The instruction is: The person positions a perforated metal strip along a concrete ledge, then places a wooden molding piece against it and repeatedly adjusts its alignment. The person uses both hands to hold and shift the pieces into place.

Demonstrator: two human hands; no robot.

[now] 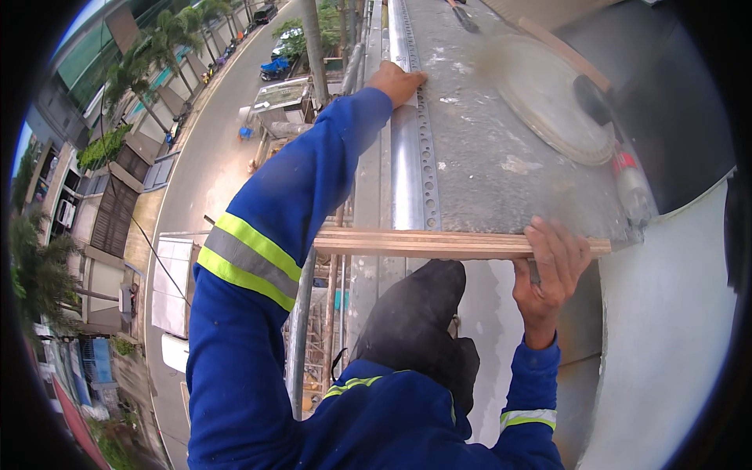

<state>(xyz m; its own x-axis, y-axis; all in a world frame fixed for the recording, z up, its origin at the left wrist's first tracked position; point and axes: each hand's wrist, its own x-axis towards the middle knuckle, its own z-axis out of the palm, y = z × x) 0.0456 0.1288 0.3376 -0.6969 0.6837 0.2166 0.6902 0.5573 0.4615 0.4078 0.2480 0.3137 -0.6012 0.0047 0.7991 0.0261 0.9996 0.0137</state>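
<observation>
My left hand grips a long silver metal profile with a perforated flange, lying along the left side of a rough grey concrete surface. My right hand has its fingers curled over the right end of a layered plywood board, which lies crosswise below the profile. The board's left end meets my blue left sleeve, which hides part of it. My dark-clothed legs show below the board.
A pale round lid, a plastic bottle and a dark-ended tool lie on the concrete. A white panel stands at right. Scaffold poles line the left edge, above a street far below.
</observation>
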